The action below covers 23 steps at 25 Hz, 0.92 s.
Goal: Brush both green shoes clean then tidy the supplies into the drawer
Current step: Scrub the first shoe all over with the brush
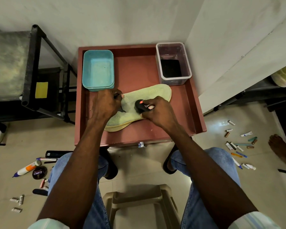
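Note:
A pale green knit shoe point(149, 95) lies on its side in the open reddish-brown drawer point(193, 103), toe pointing to the back right. My left hand point(106, 104) grips the shoe at its collar. My right hand point(157, 111) holds a black shoe brush point(142, 106) with its bristles against the shoe's upper. A second green shoe point(285, 76) sits on a rack at the far right edge.
In the drawer stand a teal tub point(98, 70) at the back left and a clear plastic box point(172, 61) with something black inside at the back right. A polish tin point(39, 173), tubes, pens and batteries litter the floor on both sides. A plastic stool point(139, 202) stands between my knees.

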Available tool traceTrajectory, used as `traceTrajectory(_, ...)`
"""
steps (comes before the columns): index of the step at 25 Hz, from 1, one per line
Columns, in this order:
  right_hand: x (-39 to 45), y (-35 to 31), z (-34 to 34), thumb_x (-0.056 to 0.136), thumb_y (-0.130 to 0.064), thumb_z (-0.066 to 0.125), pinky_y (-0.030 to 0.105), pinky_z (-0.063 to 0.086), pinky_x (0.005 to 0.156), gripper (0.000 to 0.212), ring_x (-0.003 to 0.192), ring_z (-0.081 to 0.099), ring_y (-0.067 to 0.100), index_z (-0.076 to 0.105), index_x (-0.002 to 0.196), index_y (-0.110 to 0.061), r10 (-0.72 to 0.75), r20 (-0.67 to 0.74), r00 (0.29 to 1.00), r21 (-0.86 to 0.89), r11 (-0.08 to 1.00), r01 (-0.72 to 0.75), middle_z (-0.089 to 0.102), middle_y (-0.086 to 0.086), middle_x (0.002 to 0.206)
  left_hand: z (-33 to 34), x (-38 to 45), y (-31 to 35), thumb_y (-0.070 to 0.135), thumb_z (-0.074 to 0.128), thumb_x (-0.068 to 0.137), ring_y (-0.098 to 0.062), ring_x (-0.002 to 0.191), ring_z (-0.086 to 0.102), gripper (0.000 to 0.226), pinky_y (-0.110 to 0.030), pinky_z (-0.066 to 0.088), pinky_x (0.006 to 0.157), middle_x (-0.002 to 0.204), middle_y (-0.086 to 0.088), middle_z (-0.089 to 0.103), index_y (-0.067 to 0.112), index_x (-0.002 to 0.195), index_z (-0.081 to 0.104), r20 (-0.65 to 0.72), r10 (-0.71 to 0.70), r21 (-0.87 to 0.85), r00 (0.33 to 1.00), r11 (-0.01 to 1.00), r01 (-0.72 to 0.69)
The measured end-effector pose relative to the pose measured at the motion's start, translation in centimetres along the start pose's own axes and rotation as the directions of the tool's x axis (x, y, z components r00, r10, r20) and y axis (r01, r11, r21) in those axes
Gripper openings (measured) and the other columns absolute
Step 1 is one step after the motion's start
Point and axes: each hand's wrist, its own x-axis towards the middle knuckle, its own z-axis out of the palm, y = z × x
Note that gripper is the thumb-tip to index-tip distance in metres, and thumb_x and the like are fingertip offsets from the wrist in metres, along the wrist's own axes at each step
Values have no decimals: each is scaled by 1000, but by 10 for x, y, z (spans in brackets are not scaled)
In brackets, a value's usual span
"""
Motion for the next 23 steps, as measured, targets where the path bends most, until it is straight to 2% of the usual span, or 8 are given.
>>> traceTrajectory(3,3,15,-9,74,-28,71,39,50,83,49,101,54,29,65,123,-23,75,-274,959,-189,973,-130,57,11,111,0,0,1,21,62,89,-25,84,65,19,-28,44,66,92,-8,74,13,100,76,-3,14,-12,1000,1000,-14)
traceTrajectory(7,0,-2,1,67,-28,79,28,47,78,54,97,58,22,67,120,-28,12,48,999,52,999,-14,62,6,108,0,0,0,22,62,89,-26,85,65,20,-27,44,67,94,-9,74,13,102,75,-9,12,-1,1000,1000,-12)
traceTrajectory(11,5,14,-10,74,-27,72,39,50,84,54,101,55,29,61,126,-22,126,-318,940,-129,976,-174,57,12,112,1,1,0,21,62,89,-26,85,65,20,-26,41,67,94,-9,74,14,102,75,1,22,2,1000,1000,-22)
traceTrajectory(15,0,-4,8,68,-26,75,38,50,81,56,99,55,28,64,123,-26,-85,-25,996,-9,996,84,57,9,106,3,2,-2,23,63,88,-28,84,66,19,-32,50,69,92,-9,75,16,100,76,4,19,6,1000,1000,-19)
traceTrajectory(17,9,12,-3,70,-27,73,40,51,83,56,99,54,29,62,125,-24,32,-200,979,-38,998,-40,56,10,108,3,1,-2,22,63,88,-26,83,67,19,-32,51,70,92,-7,75,15,101,76,13,29,-8,999,1000,-29)
traceTrajectory(19,10,23,-9,73,-27,72,40,49,87,56,101,52,29,58,127,-20,187,-401,897,-2,979,-205,54,12,112,2,0,-2,22,64,88,-25,82,67,19,-33,52,71,91,-7,75,14,100,76,20,36,-23,999,999,-36)
traceTrajectory(20,9,19,-5,73,-27,72,40,49,87,56,102,52,29,58,127,-19,169,-405,898,14,984,-179,54,12,112,1,0,-2,21,64,88,-25,81,67,18,-33,52,71,90,-7,75,14,100,76,17,41,-23,999,999,-40)
traceTrajectory(23,1,-3,20,72,-26,72,42,51,81,54,97,54,31,62,124,-18,-134,-181,974,-65,990,124,57,12,107,3,1,-5,22,64,87,-27,80,67,17,-37,54,71,88,-7,75,15,98,76,16,61,-18,998,998,-61)
